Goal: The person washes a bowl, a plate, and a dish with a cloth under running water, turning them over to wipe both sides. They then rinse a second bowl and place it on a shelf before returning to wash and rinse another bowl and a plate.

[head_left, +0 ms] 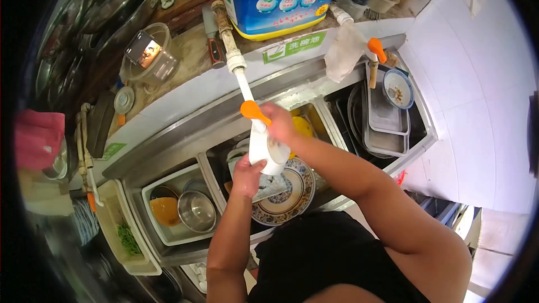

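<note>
My left hand (247,176) grips a white bowl (259,148) by its near side, thumb over the rim. The bowl is tilted under the spout of a white tap, above the middle sink. At the orange tap handle (255,111) is my right hand (282,127), slightly blurred, its fingers closed around the handle's end. Below the bowl, a large patterned plate (303,185) lies in the sink with a grey-white cloth-like piece (272,187) on it. Something yellow (302,126) shows behind my right forearm.
A blue detergent jug (281,17) stands on the ledge behind the tap. The right sink holds metal trays (387,143) and a patterned bowl (398,88). To the left, a white basin (163,230) contains a metal bowl (197,211). A phone (144,49) leans in a plastic tub (165,67).
</note>
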Tool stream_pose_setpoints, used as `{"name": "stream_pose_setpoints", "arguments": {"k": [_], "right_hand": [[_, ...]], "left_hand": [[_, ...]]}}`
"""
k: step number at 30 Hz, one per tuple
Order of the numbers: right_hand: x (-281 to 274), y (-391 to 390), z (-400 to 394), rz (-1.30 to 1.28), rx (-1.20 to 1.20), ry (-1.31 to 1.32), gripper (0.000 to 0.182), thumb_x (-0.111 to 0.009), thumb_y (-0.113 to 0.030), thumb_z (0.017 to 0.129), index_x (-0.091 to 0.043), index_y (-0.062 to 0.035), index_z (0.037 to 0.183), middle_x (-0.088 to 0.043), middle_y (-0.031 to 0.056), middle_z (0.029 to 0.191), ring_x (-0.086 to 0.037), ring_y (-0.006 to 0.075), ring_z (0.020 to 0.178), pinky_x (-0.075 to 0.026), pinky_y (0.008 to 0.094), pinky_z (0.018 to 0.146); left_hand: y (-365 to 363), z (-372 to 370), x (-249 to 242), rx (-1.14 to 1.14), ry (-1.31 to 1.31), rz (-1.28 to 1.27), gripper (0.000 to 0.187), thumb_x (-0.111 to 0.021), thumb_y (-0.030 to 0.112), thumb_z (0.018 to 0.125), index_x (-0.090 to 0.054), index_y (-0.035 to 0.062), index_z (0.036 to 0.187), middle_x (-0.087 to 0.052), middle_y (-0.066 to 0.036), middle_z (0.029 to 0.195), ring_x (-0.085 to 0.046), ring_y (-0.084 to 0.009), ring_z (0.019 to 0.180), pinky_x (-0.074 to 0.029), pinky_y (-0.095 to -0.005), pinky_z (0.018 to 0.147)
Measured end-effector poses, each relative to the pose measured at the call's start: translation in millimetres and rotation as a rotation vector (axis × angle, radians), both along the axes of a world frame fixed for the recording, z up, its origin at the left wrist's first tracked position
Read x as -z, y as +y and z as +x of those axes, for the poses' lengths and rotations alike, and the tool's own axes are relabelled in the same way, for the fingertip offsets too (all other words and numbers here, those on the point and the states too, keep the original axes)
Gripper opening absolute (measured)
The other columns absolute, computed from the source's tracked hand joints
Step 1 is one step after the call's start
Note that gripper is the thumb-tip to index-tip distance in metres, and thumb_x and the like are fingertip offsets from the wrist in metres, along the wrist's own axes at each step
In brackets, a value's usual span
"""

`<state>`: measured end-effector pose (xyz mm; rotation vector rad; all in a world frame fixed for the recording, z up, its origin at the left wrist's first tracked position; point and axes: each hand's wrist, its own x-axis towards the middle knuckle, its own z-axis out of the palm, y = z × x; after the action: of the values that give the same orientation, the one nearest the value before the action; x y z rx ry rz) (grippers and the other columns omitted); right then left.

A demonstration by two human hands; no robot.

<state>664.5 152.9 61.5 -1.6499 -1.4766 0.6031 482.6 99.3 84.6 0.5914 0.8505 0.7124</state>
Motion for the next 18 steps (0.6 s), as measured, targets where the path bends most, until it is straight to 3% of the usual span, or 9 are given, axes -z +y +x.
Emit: {"name": "stream_pose_setpoints", "arguments": {"k": [1,4,5,7,11,13,14,17,18], "right_hand": [[55.1,14.0,15.2,0.084,0.005,-0.106,0.031,-0.062,-0.016,0.077,-0.063,-0.0050,0.106,-0.062,0.0161,0.105,-0.056,0.0338,0.106,-0.047,0.0401,0.088],[8.8,-2.5,-14.4,-0.109,0.018,0.313,0.029,-0.062,-0.015,0.077,-0.064,-0.0069,0.104,-0.063,0.0152,0.105,-0.057,0.0332,0.103,-0.047,0.0413,0.086],[-6.1,-13.1,-25.0,-0.115,0.016,0.309,0.029,-0.062,-0.015,0.077,-0.064,-0.0069,0.104,-0.063,0.0152,0.105,-0.057,0.0332,0.103,-0.047,0.0413,0.086],[-26.6,-27.9,-42.1,0.283,-0.342,-0.188,0.024,-0.060,-0.015,0.080,-0.065,-0.0065,0.102,-0.063,0.0160,0.108,-0.059,0.0317,0.103,-0.047,0.0413,0.087],[-17.1,-20.1,-22.9,0.258,-0.263,-0.133,0.025,-0.058,-0.016,0.083,-0.063,-0.0040,0.105,-0.065,0.0181,0.102,-0.063,0.0316,0.097,-0.050,0.0416,0.082],[-7.2,4.6,1.5,-0.516,0.032,0.429,0.027,-0.057,-0.016,0.084,-0.061,-0.0025,0.107,-0.065,0.0183,0.090,-0.064,0.0345,0.085,-0.051,0.0433,0.075],[20.9,9.8,6.1,-0.509,-0.012,0.289,0.028,-0.056,-0.018,0.085,-0.059,-0.0019,0.107,-0.066,0.0178,0.084,-0.065,0.0355,0.079,-0.052,0.0428,0.071],[-31.3,-21.7,-31.9,-0.261,0.029,0.188,0.024,-0.055,-0.019,0.086,-0.058,-0.0014,0.102,-0.065,0.0184,0.084,-0.063,0.0364,0.079,-0.051,0.0430,0.071],[-6.3,-26.7,-44.3,-0.233,-0.075,0.222,0.022,-0.057,-0.018,0.083,-0.057,-0.0013,0.098,-0.063,0.0187,0.084,-0.060,0.0382,0.078,-0.049,0.0441,0.070]], "left_hand": [[-2.5,-0.6,1.3,-0.002,0.000,0.001,0.032,-0.057,-0.006,0.083,-0.060,0.0006,0.114,-0.066,-0.007,0.104,-0.063,-0.0194,0.094,-0.050,-0.0337,0.084],[0.6,2.1,10.4,-0.024,-0.022,0.087,0.030,-0.056,-0.006,0.084,-0.060,-0.0003,0.113,-0.065,-0.008,0.107,-0.063,-0.0184,0.095,-0.050,-0.0331,0.084],[6.8,2.9,13.1,-0.028,-0.028,0.022,0.030,-0.057,-0.007,0.083,-0.060,0.0000,0.112,-0.065,-0.008,0.107,-0.063,-0.0186,0.095,-0.050,-0.0333,0.083],[8.9,1.8,14.3,-0.033,-0.030,-0.042,0.030,-0.058,-0.008,0.082,-0.061,0.0003,0.111,-0.065,-0.008,0.107,-0.063,-0.0188,0.095,-0.050,-0.0335,0.082],[4.3,5.0,14.9,0.015,0.008,-0.007,0.028,-0.057,-0.007,0.082,-0.063,-0.0003,0.108,-0.066,-0.007,0.104,-0.063,-0.0158,0.088,-0.050,-0.0310,0.080],[-5.5,4.5,17.6,0.041,0.044,0.038,0.028,-0.058,-0.008,0.082,-0.063,-0.0008,0.108,-0.066,-0.007,0.104,-0.063,-0.0153,0.087,-0.050,-0.0301,0.079],[-6.5,4.7,15.4,0.034,0.030,0.051,0.030,-0.058,-0.008,0.081,-0.062,-0.0017,0.110,-0.066,-0.007,0.104,-0.063,-0.0156,0.087,-0.050,-0.0293,0.080],[2.6,7.7,14.1,-0.045,0.003,-0.037,0.030,-0.059,-0.007,0.081,-0.061,-0.0021,0.111,-0.067,-0.008,0.103,-0.064,-0.0156,0.087,-0.050,-0.0294,0.079],[4.7,5.3,21.5,-0.047,0.001,-0.038,0.030,-0.059,-0.007,0.081,-0.061,-0.0021,0.111,-0.067,-0.008,0.103,-0.064,-0.0156,0.087,-0.050,-0.0294,0.079]]}}
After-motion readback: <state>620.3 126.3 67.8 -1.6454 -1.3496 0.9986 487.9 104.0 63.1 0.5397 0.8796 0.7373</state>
